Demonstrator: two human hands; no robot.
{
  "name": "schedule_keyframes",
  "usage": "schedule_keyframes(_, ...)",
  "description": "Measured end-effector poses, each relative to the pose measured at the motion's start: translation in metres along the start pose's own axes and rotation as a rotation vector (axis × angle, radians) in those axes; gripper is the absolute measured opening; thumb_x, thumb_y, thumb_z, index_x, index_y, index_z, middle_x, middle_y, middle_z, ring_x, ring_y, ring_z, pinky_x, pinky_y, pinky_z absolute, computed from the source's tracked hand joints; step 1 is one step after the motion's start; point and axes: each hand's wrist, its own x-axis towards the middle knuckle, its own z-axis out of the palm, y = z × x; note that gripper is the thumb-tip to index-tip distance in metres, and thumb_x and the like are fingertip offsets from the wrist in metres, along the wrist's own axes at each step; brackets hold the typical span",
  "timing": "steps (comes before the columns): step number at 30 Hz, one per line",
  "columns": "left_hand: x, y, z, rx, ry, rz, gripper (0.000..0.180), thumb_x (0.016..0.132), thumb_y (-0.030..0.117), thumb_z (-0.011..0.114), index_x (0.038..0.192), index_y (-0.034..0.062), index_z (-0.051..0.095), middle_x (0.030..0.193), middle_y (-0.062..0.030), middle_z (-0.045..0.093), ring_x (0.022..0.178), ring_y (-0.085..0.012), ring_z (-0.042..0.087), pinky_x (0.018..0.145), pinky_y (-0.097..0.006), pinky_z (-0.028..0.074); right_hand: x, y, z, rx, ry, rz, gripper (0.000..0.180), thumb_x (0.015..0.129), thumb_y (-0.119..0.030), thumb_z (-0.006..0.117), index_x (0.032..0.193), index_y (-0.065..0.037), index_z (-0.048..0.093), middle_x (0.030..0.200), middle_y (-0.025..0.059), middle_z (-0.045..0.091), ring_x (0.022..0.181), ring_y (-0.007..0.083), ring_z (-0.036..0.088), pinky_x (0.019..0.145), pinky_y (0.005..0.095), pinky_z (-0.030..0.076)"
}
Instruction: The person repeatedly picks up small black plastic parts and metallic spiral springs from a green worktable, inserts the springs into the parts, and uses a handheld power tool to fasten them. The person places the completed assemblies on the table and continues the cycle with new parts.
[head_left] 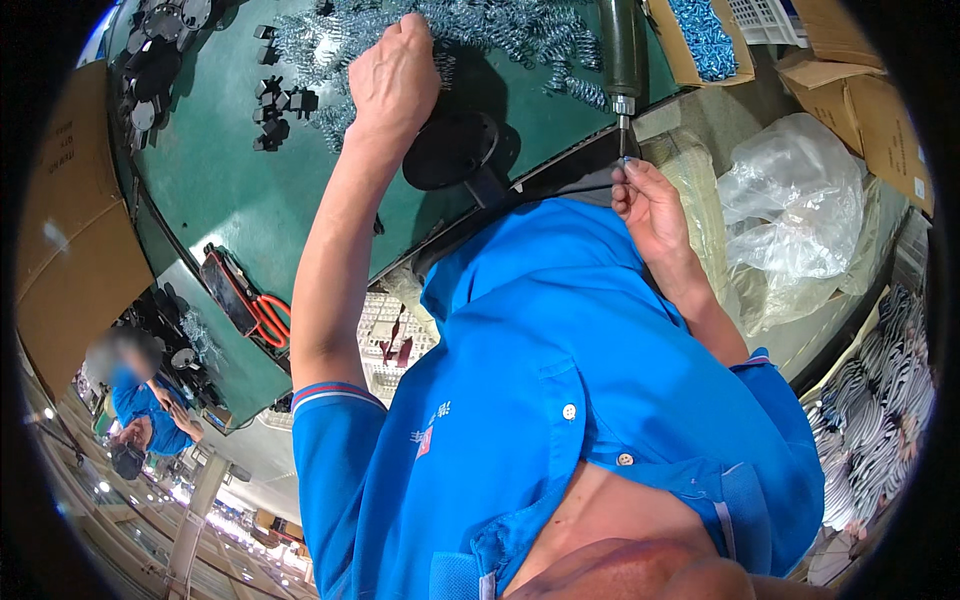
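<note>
Left of the dark power driver [624, 50], the worker's left hand [397, 78] is curled over the heap of metal springs [490, 25], fingers bunched, though I can't tell whether they have hold of one. Just below the driver, the right hand [648, 205] pinches what looks like a small bluish piece [627, 160] at the tip of the bit [624, 135]. Down and left of the driver, a black round part [450, 150] sits on the green table [230, 160]; an open carton [674, 45] of bluish screws [708, 40] is on its right.
</note>
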Motion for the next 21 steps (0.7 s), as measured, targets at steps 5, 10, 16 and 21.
schedule_keyframes(5, -0.006, -0.008, 0.004, -0.085, 0.014, 0.019, 0.034, 0.078, 0.008, 0.061, 0.111, 0.0043, 0.056, 0.095, -0.0134, 0.067, 0.085, -0.0360, 0.067, 0.071, -0.045, 0.052, 0.003, 0.002, 0.004, -0.023, -0.039, -0.014, 0.007, 0.095, -0.014, 0.061, 0.098, -0.008, 0.063, 0.089, 0.0040, 0.066, 0.072, 0.0109, 0.059, 0.065, 0.0240, 0.046)
schedule_keyframes(10, -0.018, -0.021, -0.021, -0.584, 0.092, -0.065, 0.044, 0.076, 0.014, 0.067, 0.120, 0.0055, 0.064, 0.089, -0.0063, 0.065, 0.078, -0.0208, 0.068, 0.074, -0.033, 0.053, 0.002, 0.006, 0.002, 0.116, -0.083, 0.028, 0.009, 0.095, -0.013, 0.061, 0.102, -0.008, 0.063, 0.093, 0.0037, 0.065, 0.075, 0.0110, 0.058, 0.066, 0.0249, 0.046)
schedule_keyframes(16, -0.043, -0.048, -0.029, -0.887, 0.088, -0.199, 0.015, 0.088, 0.007, 0.070, 0.103, 0.0071, 0.072, 0.094, 0.0002, 0.071, 0.085, -0.0074, 0.066, 0.068, -0.021, 0.052, 0.004, 0.010, -0.001, 0.193, -0.086, 0.040, 0.009, 0.095, -0.013, 0.060, 0.103, -0.008, 0.063, 0.095, 0.0046, 0.065, 0.075, 0.0118, 0.055, 0.067, 0.0257, 0.046)
schedule_keyframes(21, -0.053, -0.050, -0.040, -1.142, 0.055, -0.388, 0.011, 0.090, 0.011, 0.069, 0.098, 0.0042, 0.069, 0.090, -0.0044, 0.072, 0.084, -0.0093, 0.069, 0.059, -0.021, 0.051, 0.003, 0.009, 0.001, 0.237, -0.071, 0.080, 0.009, 0.096, -0.013, 0.059, 0.102, -0.007, 0.061, 0.096, 0.0054, 0.064, 0.076, 0.0117, 0.054, 0.067, 0.0254, 0.045)
